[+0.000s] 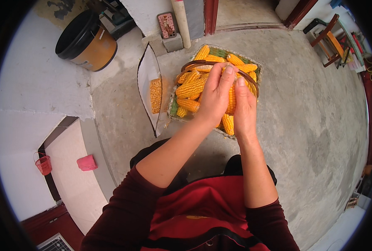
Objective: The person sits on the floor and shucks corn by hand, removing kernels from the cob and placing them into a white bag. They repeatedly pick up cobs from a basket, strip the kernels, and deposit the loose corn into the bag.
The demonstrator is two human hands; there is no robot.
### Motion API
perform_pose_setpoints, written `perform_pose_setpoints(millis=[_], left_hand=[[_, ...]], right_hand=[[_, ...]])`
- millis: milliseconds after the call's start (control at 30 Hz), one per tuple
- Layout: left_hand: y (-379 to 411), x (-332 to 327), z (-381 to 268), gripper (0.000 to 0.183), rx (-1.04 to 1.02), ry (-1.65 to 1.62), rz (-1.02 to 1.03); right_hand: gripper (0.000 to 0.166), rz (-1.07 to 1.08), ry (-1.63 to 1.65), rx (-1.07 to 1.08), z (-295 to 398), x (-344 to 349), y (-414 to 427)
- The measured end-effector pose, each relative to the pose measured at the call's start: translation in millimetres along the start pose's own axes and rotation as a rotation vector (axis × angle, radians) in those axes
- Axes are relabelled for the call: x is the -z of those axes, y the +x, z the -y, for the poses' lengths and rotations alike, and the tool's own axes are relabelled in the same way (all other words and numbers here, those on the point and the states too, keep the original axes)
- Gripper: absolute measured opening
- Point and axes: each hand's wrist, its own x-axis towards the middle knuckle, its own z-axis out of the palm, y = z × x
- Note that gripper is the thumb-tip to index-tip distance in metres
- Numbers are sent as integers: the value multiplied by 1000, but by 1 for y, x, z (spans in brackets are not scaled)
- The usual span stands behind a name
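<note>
Above a woven basket (259, 67) of yellow corn ears (190, 88), my two hands are close together around one ear of corn (231, 99). My left hand (218, 89) wraps it from the left, its thumb near the upper end. On the other side, my right hand (246, 105) has its thumb laid along the ear. The fingers partly hide that ear. The basket's brown handle (189, 66) arches behind my hands. Left of the basket stands an open white sack (149, 64) with loose corn kernels (155, 95) inside.
A black-and-orange bucket (93, 47) stands by the wall at upper left. A phone in a pink case (167, 25) leans on a block beside a pipe (182, 23). A pink cloth (87, 162) lies on a ledge at left. A wooden chair (331, 40) is at upper right.
</note>
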Motion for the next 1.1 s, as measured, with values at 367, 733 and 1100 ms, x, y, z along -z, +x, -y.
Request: perform_pose_setpoints(millis=[367, 733, 1100], left_hand=[[-1, 0, 4, 24, -99, 12, 41], [-1, -1, 4, 23, -134, 22, 64], [5, 3, 18, 26, -165, 274, -45]], right_hand=[[44, -57, -150, 92, -6, 1, -3], [46, -97, -133, 134, -10, 3, -2], [33, -204, 684, -262, -2, -11, 0]])
